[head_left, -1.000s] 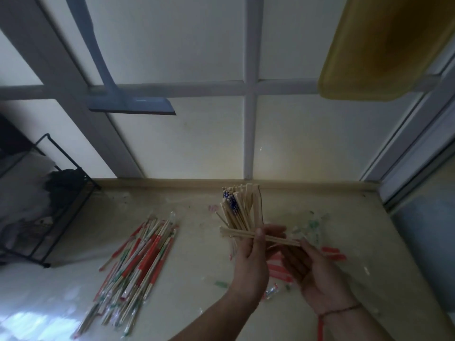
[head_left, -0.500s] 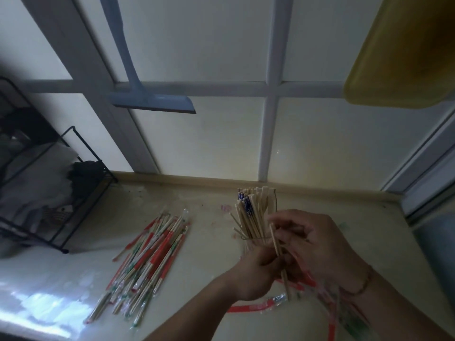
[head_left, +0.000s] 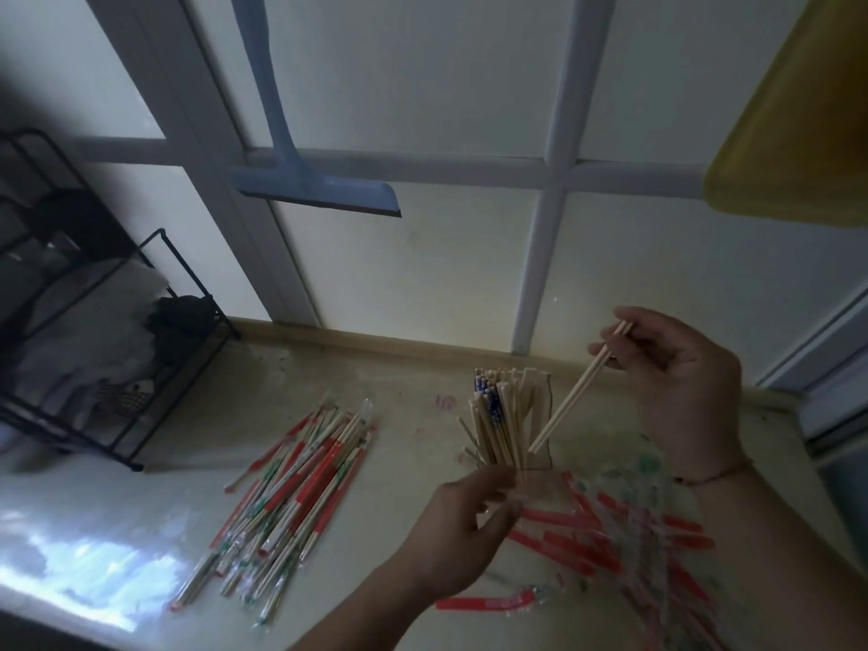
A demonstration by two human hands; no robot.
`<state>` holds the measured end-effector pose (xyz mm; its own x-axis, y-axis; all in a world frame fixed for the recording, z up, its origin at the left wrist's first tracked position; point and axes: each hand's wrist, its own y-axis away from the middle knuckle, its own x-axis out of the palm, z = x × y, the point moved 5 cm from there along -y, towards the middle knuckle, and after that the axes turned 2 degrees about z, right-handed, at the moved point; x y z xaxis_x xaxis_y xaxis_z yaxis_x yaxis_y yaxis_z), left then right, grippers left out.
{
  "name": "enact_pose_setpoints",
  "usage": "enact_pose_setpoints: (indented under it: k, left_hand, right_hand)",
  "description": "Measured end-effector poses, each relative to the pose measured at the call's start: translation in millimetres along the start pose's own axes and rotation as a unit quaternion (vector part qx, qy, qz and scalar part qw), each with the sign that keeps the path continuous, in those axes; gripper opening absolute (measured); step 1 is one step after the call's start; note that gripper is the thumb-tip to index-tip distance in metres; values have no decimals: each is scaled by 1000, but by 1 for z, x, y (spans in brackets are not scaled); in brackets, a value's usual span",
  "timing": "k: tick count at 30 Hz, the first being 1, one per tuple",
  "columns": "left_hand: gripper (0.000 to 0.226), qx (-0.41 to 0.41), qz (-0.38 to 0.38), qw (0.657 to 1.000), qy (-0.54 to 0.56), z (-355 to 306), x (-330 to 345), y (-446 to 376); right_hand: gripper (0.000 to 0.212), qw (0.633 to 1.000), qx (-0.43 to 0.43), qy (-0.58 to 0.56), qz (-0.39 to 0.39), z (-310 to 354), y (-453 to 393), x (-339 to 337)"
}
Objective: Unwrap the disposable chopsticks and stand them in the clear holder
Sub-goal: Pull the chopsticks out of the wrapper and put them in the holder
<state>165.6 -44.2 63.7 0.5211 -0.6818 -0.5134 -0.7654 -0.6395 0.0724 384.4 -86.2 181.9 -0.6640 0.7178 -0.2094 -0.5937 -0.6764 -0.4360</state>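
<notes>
A bare pair of chopsticks [head_left: 577, 391] is pinched between the thumb and fingers of the right hand [head_left: 676, 368], raised above the counter [head_left: 413, 467] near its back edge; the pair's long axis runs on a diagonal, the upper end held in the fingers toward the back right and the lower tip pointing down and to the left, at the open side of the clear holder [head_left: 533, 458]. The holder stands on the counter a little in from the back edge, and in it a bundle of unwrapped chopsticks [head_left: 498, 420] is stood roughly upright, fanned slightly, with a few blue-patterned ones among the plain wood. The left hand [head_left: 462, 533] is seen just in front of the holder, blurred, its fingers loosely curled and slightly apart; whether anything is gripped in it cannot be told. A heap of wrapped chopsticks [head_left: 291, 495] in red, green and clear sleeves is laid toward the counter's left front, their long axes running from front left to back right. Empty wrappers [head_left: 624, 538] are strewn over the right front of the counter under the right forearm. A black wire rack [head_left: 94, 331] is set at the counter's left edge
</notes>
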Motion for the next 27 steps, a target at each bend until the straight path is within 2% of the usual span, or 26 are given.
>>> enact_pose_setpoints:
  k: [3, 7, 9, 13, 15, 17, 21, 24, 27]
  left_hand:
    - [24, -29, 15, 999, 16, 13, 3, 0]
    - [33, -63, 35, 997, 34, 27, 3, 2]
    - [35, -72, 49, 996, 25, 34, 2, 3]
    - [20, -93, 65, 993, 10, 51, -4, 7]
    - [19, -110, 53, 992, -26, 65, -12, 11]
    - [17, -138, 1, 987, -86, 86, -28, 16]
    - [17, -239, -130, 937, -219, 137, -77, 38]
    - [25, -252, -142, 896, -336, 165, -104, 55]
    - [33, -258, -124, 883, -372, 177, -112, 63]
  right_hand:
    - [28, 998, -7, 61, 20, -18, 0, 22]
    - [33, 980, -54, 175, 76, -33, 20, 50]
    - [29, 970, -74, 210, 103, -41, 31, 58]
    - [20, 943, -154, 268, 127, -57, 49, 64]
    - [16, 936, -178, 276, 130, -61, 52, 66]
    - [22, 920, -205, 308, 126, -63, 53, 68]
    - [22, 889, -211, 390, 113, -64, 50, 71]
    - [24, 884, -198, 407, 117, -64, 51, 72]
    - [37, 890, -171, 413, 95, -54, 55, 73]
